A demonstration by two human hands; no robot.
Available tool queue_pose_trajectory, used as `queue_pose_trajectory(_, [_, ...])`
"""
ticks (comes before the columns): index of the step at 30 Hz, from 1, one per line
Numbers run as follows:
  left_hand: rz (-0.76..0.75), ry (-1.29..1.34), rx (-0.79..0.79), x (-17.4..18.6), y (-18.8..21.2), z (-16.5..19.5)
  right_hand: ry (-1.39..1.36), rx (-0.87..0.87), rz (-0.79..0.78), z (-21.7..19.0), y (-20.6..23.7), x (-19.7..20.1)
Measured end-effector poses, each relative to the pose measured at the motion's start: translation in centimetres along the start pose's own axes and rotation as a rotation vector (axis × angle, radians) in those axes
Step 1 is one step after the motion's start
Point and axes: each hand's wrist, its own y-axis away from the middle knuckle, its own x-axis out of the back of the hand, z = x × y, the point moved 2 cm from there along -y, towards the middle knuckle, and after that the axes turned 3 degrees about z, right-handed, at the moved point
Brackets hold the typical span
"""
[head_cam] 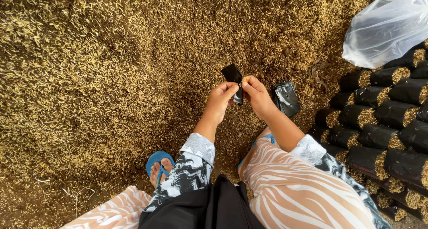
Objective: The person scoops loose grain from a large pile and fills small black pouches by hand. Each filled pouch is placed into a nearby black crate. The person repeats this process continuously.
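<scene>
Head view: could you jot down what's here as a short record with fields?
Left hand: pinches black bag
Right hand: pinches same bag
Ground: husks
Beside hands: flat bags lying on husks
Right side: filled bags stacked in rows
Top right: clear sack
Foot: blue sandal

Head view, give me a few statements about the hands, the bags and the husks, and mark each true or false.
1. Both hands, left hand and right hand, pinch one small black bag. True.
2. The filled bags are stacked on the left. False: they lie on the right.
3. A heap of husks lies ahead. True.
4. The clear plastic bag is black. False: it is see-through.
5. The flat bags rest beside the right hand. True.
</scene>
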Motion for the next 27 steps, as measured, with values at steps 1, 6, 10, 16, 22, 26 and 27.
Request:
queue_pose_trajectory(1, [-0.005,-0.013,-0.017,-0.2,0.1,0.2,0.019,0.016,-0.001,-0.1,0.0,0.0])
queue_pose_trajectory(6, [0.029,-0.142,-0.131,-0.7,0.1,0.7,0.304,0.101,0.019,-0.9,0.4,0.2])
queue_pose_trajectory(10, [0.061,-0.284,-0.301,-0.7,-0.3,1.5,0.450,0.152,0.003,-1.4,0.8,0.5])
queue_pose_trajectory(16, [0.054,-0.178,-0.175,-1.5,0.2,2.0,0.533,0.245,-0.046,-1.6,1.4,0.6])
queue_pose_trajectory(22, [0.043,-0.245,-0.206,-2.4,0.6,1.5,0.541,0.256,0.000,-2.6,2.1,0.7])
queue_pose_trajectory(26, [0.036,-0.239,-0.207,-2.5,0.3,1.0,0.449,0.240,0.021,-3.2,2.4,0.6])
queue_pose_trajectory(27, [0.028,-0.232,-0.205,-2.6,0.2,0.9,0.418,0.232,0.024,-3.3,2.5,0.5])
